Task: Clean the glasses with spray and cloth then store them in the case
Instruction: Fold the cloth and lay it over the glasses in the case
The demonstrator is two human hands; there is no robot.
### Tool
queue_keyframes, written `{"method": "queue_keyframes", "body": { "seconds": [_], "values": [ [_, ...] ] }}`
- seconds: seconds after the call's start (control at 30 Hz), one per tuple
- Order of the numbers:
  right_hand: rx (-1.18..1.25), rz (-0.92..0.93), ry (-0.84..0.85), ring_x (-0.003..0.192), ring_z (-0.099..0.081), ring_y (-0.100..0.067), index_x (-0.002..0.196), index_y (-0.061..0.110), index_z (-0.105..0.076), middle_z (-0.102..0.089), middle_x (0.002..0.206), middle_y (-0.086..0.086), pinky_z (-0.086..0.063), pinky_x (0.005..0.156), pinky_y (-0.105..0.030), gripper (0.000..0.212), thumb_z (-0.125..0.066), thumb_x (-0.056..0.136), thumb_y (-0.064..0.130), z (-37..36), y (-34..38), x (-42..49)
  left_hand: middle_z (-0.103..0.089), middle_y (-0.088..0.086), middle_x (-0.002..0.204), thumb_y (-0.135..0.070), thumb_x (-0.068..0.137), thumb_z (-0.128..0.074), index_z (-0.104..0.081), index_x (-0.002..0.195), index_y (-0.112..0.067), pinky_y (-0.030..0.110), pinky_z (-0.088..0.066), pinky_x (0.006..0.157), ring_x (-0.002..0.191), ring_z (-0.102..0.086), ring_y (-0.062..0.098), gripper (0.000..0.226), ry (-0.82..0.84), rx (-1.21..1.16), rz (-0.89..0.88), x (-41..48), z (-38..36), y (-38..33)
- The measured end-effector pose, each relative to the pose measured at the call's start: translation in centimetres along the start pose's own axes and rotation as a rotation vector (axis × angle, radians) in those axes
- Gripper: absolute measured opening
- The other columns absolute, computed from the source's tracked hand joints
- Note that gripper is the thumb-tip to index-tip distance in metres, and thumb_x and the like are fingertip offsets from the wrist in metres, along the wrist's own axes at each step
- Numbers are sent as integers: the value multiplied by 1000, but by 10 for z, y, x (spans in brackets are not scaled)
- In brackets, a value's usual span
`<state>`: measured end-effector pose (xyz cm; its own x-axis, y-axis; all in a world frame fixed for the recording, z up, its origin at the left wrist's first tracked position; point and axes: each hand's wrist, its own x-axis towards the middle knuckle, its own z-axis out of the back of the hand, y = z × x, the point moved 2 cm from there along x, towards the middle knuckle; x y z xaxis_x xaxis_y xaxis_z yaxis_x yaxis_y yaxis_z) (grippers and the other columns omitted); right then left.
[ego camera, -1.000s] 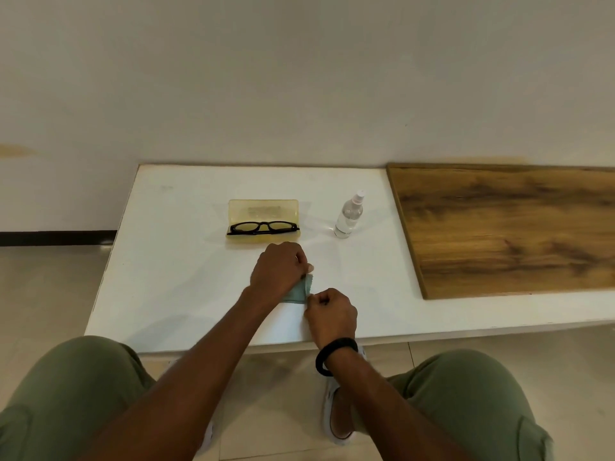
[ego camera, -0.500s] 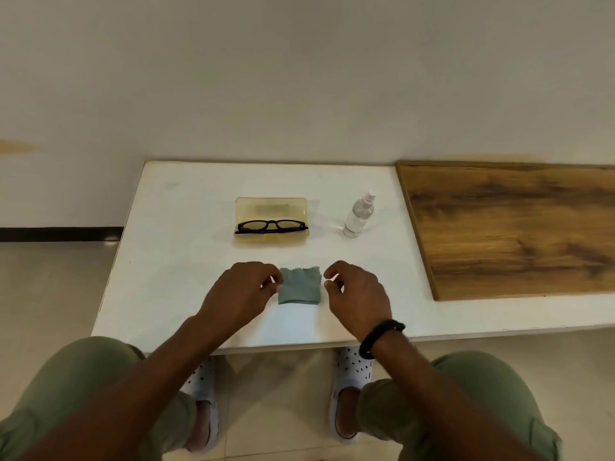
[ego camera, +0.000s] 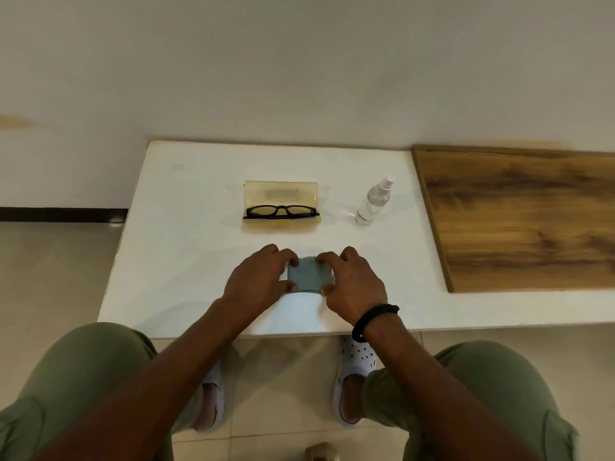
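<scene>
Cloth point(ego camera: 309, 276): small, grey-green, lying on the white table point(ego camera: 186, 227) near its front edge, centred before the person.

Left hand point(ego camera: 258, 282): at the cloth's left edge. Fingers curled; forefinger on the far-left corner, thumb on the near-left corner, pinching that side. Other fingers tucked close together beside it.

Right hand point(ego camera: 352, 287): mirrors this on the cloth's right edge, forefinger at the far-right corner and thumb at the near-right one. Black wristband point(ego camera: 372, 319) on this wrist.

Cannot tell whether the cloth is lifted off the table or flat on it.

Glasses point(ego camera: 281, 211): black frame, resting in the open yellow case point(ego camera: 281, 194), beyond the hands and apart from them. Lid stands up behind them.

Bottle point(ego camera: 372, 202): clear, white nozzle, upright, right of the case, not touching it.

Board point(ego camera: 519, 221): wood-grain, flat on the table's right part.
</scene>
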<state>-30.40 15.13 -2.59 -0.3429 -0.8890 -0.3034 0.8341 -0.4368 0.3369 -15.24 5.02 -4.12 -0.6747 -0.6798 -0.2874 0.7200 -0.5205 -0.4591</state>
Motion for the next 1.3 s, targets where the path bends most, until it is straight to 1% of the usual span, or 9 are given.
{"method": "queue_keyframes", "body": {
  "seconds": [0.13, 0.23, 0.37, 0.53, 0.73, 0.93, 1.03, 1.13, 1.3],
  "values": [
    [12, -20, 29, 106, -51, -24, 133, 37, -45, -45, 115, -2, -54, 79, -38, 59, -71, 81, 26, -1, -1, 0, -48, -9, 99, -39, 80, -77, -55, 125, -33, 30, -49, 77, 87, -53, 14, 51, 8, -27, 11, -3, 1, 0],
    [118, -38, 53, 104, -55, -24, 131, 35, -50, -48, 113, -3, -52, 81, -36, 57, -71, 80, 22, 0, -6, 4, -50, -9, 96, -40, 79, -77, -56, 125, -33, 26, -42, 69, 82, -50, 10, 51, 2, -58, 18, -3, 1, 3],
    [273, -117, -126, 96, -60, -19, 121, 31, -63, -61, 104, -1, -48, 77, -30, 33, -63, 89, 24, 11, -15, 16, -57, -5, 97, -36, 90, -67, -58, 125, -30, 26, -40, 71, 84, -54, 13, 37, -102, -127, 64, 5, 8, 2],
    [127, -30, -217, 93, -61, -22, 111, 25, -70, -61, 103, -2, -51, 71, -34, 24, -56, 91, 22, 0, -8, 20, -56, 2, 114, -33, 95, -58, -59, 131, -26, 33, -48, 85, 103, -58, 23, 37, -102, -20, 7, 13, 6, -3],
    [-116, 56, -294, 77, -56, -27, 88, 16, -68, -60, 91, -2, -33, 55, -29, 12, -58, 82, 17, -14, 1, 16, -56, 4, 117, -30, 95, -59, -65, 123, -19, 38, -51, 86, 108, -54, 24, 31, -140, 33, 26, 11, -3, -9],
    [-119, 101, -338, 61, -53, -27, 70, 14, -59, -57, 74, -2, -25, 50, -28, 6, -64, 71, 11, -13, 4, 12, -57, 4, 107, -26, 94, -58, -68, 106, -15, 37, -50, 80, 100, -54, 23, 19, -147, -6, 63, 8, -3, -9],
    [-56, 99, -332, 66, -55, -27, 73, 14, -60, -58, 76, -2, -34, 49, -30, 6, -58, 78, 16, -14, 1, 14, -59, 3, 99, -25, 93, -58, -70, 99, -16, 32, -46, 76, 94, -57, 21, 16, -137, -52, 75, 8, 1, -10],
    [37, 89, -295, 76, -57, -26, 79, 14, -64, -61, 83, -2, -48, 58, -38, 12, -56, 84, 21, -11, -1, 17, -67, 0, 96, -25, 93, -60, -72, 98, -17, 26, -41, 73, 90, -60, 18, 15, -151, -97, 87, 8, 12, -10],
    [168, 122, -336, 82, -59, -23, 87, 16, -68, -63, 90, -1, -52, 68, -42, 8, -60, 86, 18, -1, -3, 26, -70, -2, 98, -28, 93, -62, -72, 100, -20, 27, -42, 75, 90, -62, 17, 14, -183, -110, 88, 11, 26, -7]
  ]
}}
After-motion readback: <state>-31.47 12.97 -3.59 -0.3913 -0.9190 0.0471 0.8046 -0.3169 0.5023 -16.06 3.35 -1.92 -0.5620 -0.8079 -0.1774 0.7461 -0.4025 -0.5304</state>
